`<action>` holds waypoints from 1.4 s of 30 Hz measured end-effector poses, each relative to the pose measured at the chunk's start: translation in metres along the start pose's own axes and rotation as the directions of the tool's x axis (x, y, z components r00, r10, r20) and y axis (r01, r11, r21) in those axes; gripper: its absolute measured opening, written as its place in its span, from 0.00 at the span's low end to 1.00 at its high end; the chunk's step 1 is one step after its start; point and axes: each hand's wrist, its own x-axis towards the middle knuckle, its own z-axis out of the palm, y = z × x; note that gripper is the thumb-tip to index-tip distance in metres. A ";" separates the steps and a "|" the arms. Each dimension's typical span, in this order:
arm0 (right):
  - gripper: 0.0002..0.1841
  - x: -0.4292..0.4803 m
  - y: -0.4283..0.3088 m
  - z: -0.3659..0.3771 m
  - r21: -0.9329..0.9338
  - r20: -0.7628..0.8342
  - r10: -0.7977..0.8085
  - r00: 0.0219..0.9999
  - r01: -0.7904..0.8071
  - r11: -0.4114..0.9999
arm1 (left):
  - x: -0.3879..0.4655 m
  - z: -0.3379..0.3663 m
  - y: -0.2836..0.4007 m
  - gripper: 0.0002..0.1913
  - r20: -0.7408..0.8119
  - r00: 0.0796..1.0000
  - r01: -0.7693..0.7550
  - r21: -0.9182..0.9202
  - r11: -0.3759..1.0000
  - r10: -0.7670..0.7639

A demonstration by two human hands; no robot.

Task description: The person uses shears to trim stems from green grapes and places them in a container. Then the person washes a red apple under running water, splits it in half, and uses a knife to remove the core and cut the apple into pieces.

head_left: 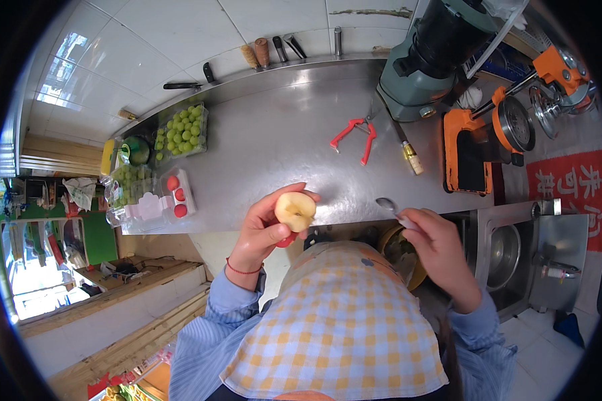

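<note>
My left hand [266, 223] holds a halved apple [296, 211] over the counter's front edge, its pale cut face turned up and a bit of red skin showing beneath. The core area looks brownish. To the right, my right hand [434, 240] grips a metal spoon [387, 204] by its light-coloured handle, with the bowl pointing up and left, apart from the apple. Below the spoon hand, partly hidden, stands a yellow bin [415, 273] with scraps inside.
On the steel counter [276, 135] lie red-handled shears [353, 135] and a knife [406, 150]. Clear boxes of green grapes [183, 131] and red fruit [179, 194] stand at left. A grey-green juicer [421, 80] and an orange press [464, 155] occupy the right; several handled tools [262, 52] line the wall.
</note>
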 end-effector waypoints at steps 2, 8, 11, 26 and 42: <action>0.13 -0.002 0.008 0.011 -0.309 -0.010 0.030 1.000 -0.031 0.951 | 0.002 0.006 -0.002 0.35 0.035 0.999 0.008 -0.005 1.000 -0.008; 0.08 0.000 0.080 0.033 -0.083 -0.192 -0.022 0.981 0.006 0.997 | 0.011 0.014 -0.009 0.35 0.120 0.993 -0.002 -0.024 1.000 0.004; 0.04 0.029 0.153 0.059 -0.495 -0.150 -0.011 0.989 -0.065 0.867 | 0.018 0.015 -0.027 0.35 0.144 0.990 0.031 -0.227 0.973 0.002; 0.18 0.140 0.269 0.039 -0.539 -0.389 0.211 0.897 -0.407 0.737 | 0.023 0.048 -0.067 0.35 0.061 0.990 0.141 -0.371 0.918 -0.127; 0.22 -0.143 0.037 -0.021 -0.181 -0.647 -0.081 0.758 -0.049 0.982 | 0.098 0.139 -0.066 0.41 0.467 0.849 0.280 -0.006 0.960 -0.245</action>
